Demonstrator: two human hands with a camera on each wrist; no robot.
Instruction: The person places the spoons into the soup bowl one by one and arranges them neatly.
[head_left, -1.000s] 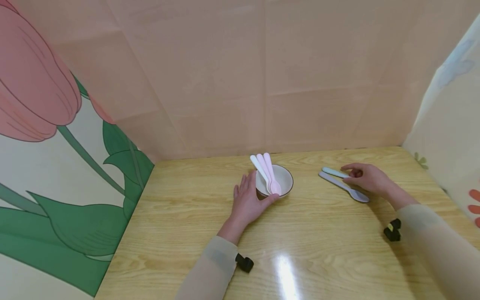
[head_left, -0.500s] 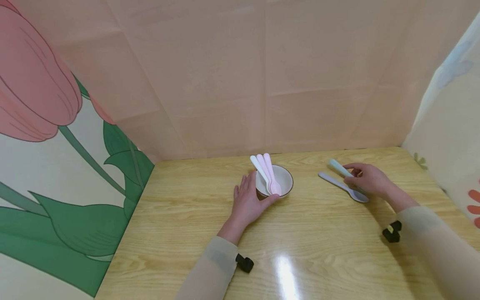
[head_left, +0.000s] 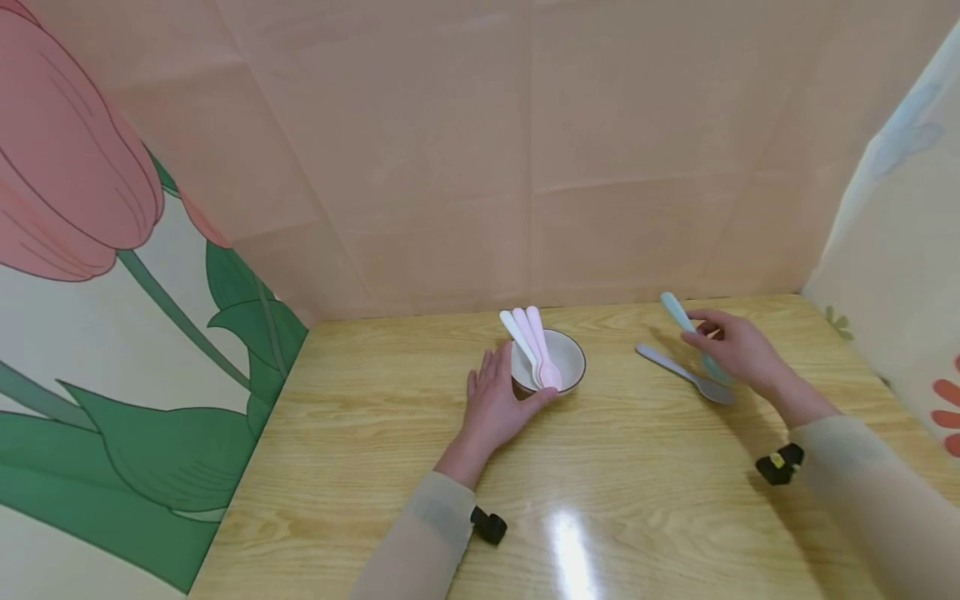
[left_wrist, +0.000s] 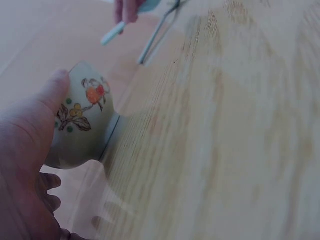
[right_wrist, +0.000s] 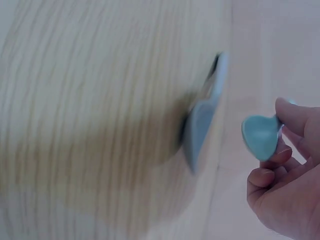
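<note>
My left hand (head_left: pixel 495 407) grips a small bowl (head_left: pixel 573 360) at its left and near side, thumb on the rim. In the left wrist view, the bowl's outer wall (left_wrist: pixel 82 117) shows a painted fruit branch. Leaning inside are a white spoon (head_left: pixel 517 330) and two pink spoons (head_left: pixel 550 373), handles up over the far rim. My right hand (head_left: pixel 744 354) pinches a mint spoon (head_left: pixel 677 311) between thumb and fingers, raised above the table; its scoop (right_wrist: pixel 259 136) points toward the wrist. Below it lies a grey-purple spoon (head_left: pixel 711 389) on the wood.
The wooden table (head_left: pixel 600 467) meets a pinkish draped backdrop (head_left: pixel 450 208) right behind the bowl. A flower-printed panel (head_left: pixel 172 417) borders the left side, and another printed panel (head_left: pixel 915 275) stands on the right.
My right hand has lifted the mint spoon off the table beside the grey-purple spoon and tilted its handle upward. My left hand and the bowl have stayed put.
</note>
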